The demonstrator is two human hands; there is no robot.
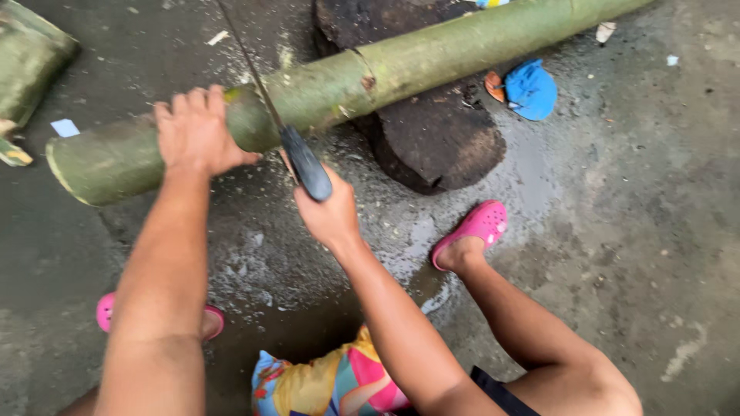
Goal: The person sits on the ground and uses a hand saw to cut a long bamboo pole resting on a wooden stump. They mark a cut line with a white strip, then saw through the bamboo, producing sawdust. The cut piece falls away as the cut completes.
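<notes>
Our right hand [330,214] grip closed round saw handle [306,163], blade [250,65] running to 11 o'clock across bamboo pole [324,88]. Left hand [193,132] clamps pole at 9 o'clock. Sawing step; next stroke needs steady pole. Both arms extended, pole propped on dark rock [432,142], concrete floor [632,231].

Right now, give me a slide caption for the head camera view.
Left hand steadies a green bamboo pole on a dark block while right hand saws it.

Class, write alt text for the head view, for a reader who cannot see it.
A saw in the right hand cuts a green bamboo pole, steadied by the left hand. The pole rests on a dark block on wet concrete.
</notes>
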